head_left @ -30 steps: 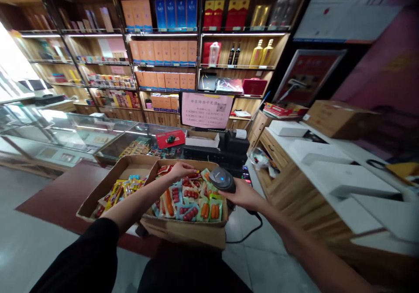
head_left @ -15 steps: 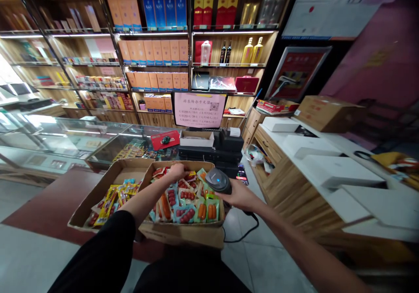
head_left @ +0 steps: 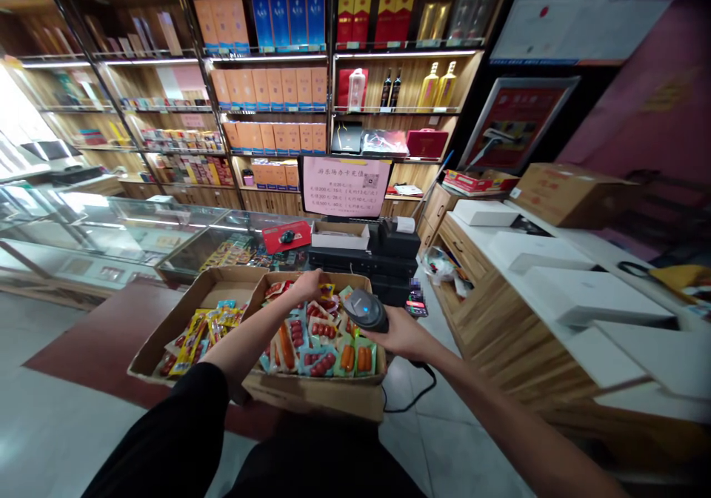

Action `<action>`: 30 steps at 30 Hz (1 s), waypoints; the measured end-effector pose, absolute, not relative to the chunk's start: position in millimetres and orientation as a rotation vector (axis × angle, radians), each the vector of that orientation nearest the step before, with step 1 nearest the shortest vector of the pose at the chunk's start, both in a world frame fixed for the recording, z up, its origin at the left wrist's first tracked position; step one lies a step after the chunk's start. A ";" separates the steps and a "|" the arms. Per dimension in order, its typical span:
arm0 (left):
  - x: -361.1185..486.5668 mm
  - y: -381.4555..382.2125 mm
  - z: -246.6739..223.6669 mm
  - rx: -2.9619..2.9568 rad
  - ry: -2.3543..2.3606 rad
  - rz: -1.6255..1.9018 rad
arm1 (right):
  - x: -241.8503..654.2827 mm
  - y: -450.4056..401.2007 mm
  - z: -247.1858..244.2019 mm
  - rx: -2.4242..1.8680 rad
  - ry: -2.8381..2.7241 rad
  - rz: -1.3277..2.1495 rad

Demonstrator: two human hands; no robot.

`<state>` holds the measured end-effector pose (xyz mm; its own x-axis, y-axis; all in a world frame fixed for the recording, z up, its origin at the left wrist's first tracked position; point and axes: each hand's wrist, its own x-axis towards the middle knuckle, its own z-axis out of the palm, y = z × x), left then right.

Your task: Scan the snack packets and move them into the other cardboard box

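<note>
My right hand (head_left: 401, 333) grips a dark grey barcode scanner (head_left: 364, 310), a small blue light glowing on its top. The scanner hovers over the right side of a cardboard box (head_left: 311, 387) full of packaged sausages (head_left: 319, 362). At that box's far edge, my left hand (head_left: 308, 285) has its fingers curled down; whatever they hold is hidden behind the hand. Joined on the left is a second cardboard box (head_left: 145, 350) with yellow snack packets (head_left: 194, 340). A black cable (head_left: 416, 402) hangs below my right hand.
Behind the boxes stand a monitor with a pink sign (head_left: 345, 187), a white tray (head_left: 340, 236) and a receipt printer (head_left: 397, 238). A phone (head_left: 415, 301) lies to the right. Glass display cases (head_left: 111, 224) run left; a white counter (head_left: 500, 250) with boxes flanks the right.
The view has turned slightly left. My right hand has brought the scanner a little left over the sausages. My left hand has risen slightly at the box's far edge.
</note>
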<state>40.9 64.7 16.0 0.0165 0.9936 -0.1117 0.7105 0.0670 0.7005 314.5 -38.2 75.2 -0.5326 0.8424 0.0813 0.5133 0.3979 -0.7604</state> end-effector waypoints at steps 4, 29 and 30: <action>31.8 52.8 17.4 1.547 1.780 0.855 | 310.0 -40.0 77.4 -1.187 -2.210 0.959; 13.7 -21.6 55.9 0.670 1.248 1.403 | 267.4 -50.7 96.2 -0.985 -2.295 0.940; 13.3 -20.8 54.5 0.658 1.249 1.406 | 267.0 -51.1 96.1 -0.984 -2.292 0.937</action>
<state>13.3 -20.8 54.5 -0.2552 0.9357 -0.2435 -0.3520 0.1446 0.9248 267.0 -51.1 96.1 -0.6308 0.7613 0.1498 0.4386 0.5091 -0.7406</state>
